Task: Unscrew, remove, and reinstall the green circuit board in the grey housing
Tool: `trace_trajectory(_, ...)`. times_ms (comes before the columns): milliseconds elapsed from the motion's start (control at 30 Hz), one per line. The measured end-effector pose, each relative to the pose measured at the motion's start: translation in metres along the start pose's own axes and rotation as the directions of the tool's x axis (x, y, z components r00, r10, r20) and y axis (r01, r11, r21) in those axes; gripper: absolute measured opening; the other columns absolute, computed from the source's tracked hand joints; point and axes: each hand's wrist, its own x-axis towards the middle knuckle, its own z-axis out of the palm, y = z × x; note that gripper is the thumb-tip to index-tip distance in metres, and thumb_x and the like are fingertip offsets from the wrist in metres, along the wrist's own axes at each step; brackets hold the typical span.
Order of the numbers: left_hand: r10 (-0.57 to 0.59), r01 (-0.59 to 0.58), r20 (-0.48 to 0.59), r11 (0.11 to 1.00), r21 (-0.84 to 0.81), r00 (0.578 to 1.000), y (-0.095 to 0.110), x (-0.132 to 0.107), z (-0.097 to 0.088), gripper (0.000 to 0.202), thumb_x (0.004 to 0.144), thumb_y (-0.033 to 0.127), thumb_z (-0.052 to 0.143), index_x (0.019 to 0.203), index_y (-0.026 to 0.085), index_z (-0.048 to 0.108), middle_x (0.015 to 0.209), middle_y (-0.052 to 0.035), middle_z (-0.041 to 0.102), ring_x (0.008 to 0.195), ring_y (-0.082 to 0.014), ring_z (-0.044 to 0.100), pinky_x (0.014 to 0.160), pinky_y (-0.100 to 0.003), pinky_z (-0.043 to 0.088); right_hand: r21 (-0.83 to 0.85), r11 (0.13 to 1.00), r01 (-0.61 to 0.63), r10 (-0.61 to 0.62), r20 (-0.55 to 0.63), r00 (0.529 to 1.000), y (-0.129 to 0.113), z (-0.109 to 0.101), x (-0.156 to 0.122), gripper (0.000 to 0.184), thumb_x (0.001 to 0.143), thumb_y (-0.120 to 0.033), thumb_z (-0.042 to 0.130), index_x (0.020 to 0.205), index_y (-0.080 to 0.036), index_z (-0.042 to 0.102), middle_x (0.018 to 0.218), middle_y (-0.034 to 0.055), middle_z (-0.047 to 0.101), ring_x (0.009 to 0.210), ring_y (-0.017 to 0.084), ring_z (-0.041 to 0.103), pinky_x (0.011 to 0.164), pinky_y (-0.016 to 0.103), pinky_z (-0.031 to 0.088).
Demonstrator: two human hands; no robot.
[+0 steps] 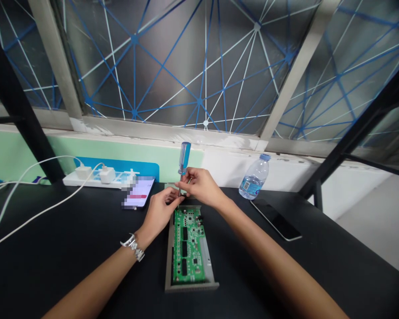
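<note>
A screwdriver (185, 156) with a blue and clear handle stands nearly upright, tip down, at the far end of a green circuit board (194, 248). The board lies in a grey metal tray-like housing (169, 266) on the black table. My right hand (201, 186) is closed, its thumb and fingers pinching the shaft just under the handle. Close by the lower shaft, my left hand (162, 206) has thumb and forefinger drawn together above the board's far left corner. What those fingertips hold, if anything, is too small to see. The tip is hard to make out.
A lit phone (141, 193) lies left of the hands, before a white power strip (95, 178) with plugged chargers and white cables. At right are a water bottle (253, 177) and a dark phone (275, 220). Black frame legs and a window stand behind.
</note>
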Motion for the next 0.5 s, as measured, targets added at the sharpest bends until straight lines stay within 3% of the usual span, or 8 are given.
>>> trace_trajectory(133, -0.053, 0.066, 0.094, 0.988, -0.142, 0.994, -0.001, 0.001, -0.003, 0.016, 0.085, 0.029, 0.065, 0.092, 0.014, 0.07, 0.095, -0.009, 0.075, 0.093, -0.0241, 0.07, 0.086, -0.033, 0.053, 0.163, 0.985, -0.057, 0.037, 0.126, 0.991, -0.001, -0.004, 0.0, 0.024, 0.078, -0.033, 0.072, 0.09, -0.016, 0.06, 0.083, 0.0017, 0.065, 0.055, 0.012, 0.064, 0.049, 0.022, 0.047)
trace_trajectory(267, -0.046, 0.07, 0.171, 0.988, -0.139, 0.984, 0.002, 0.003, -0.007, 0.019, 0.089, 0.028, 0.06, 0.095, 0.014, 0.071, 0.099, -0.0091, 0.075, 0.096, -0.0238, 0.07, 0.089, -0.033, 0.052, 0.25, 0.954, -0.165, 0.092, 0.278, 0.956, -0.007, -0.011, -0.002, 0.024, 0.082, -0.027, 0.066, 0.102, -0.014, 0.063, 0.083, 0.0044, 0.068, 0.059, 0.013, 0.067, 0.049, 0.021, 0.047)
trace_trajectory(367, -0.022, 0.05, 0.215, 0.991, -0.127, 0.976, 0.007, 0.005, -0.008, 0.021, 0.092, 0.026, 0.055, 0.098, 0.014, 0.071, 0.102, -0.0085, 0.074, 0.097, -0.0226, 0.069, 0.089, -0.032, 0.051, 0.232, 0.957, -0.171, 0.099, 0.293, 0.951, -0.01, -0.013, -0.002, 0.018, 0.086, -0.023, 0.061, 0.1, -0.012, 0.066, 0.066, 0.0022, 0.067, 0.058, 0.013, 0.066, 0.051, 0.02, 0.047)
trace_trajectory(500, 0.005, 0.023, 0.248, 0.994, -0.109, 0.969, 0.009, 0.005, -0.008, 0.022, 0.093, 0.025, 0.051, 0.099, 0.014, 0.069, 0.104, -0.0088, 0.073, 0.1, -0.0214, 0.067, 0.092, -0.032, 0.049, 0.243, 0.959, -0.145, 0.086, 0.241, 0.967, -0.009, -0.011, -0.002, 0.011, 0.083, -0.022, 0.064, 0.087, -0.013, 0.065, 0.06, 0.0003, 0.064, 0.054, 0.013, 0.065, 0.05, 0.021, 0.047)
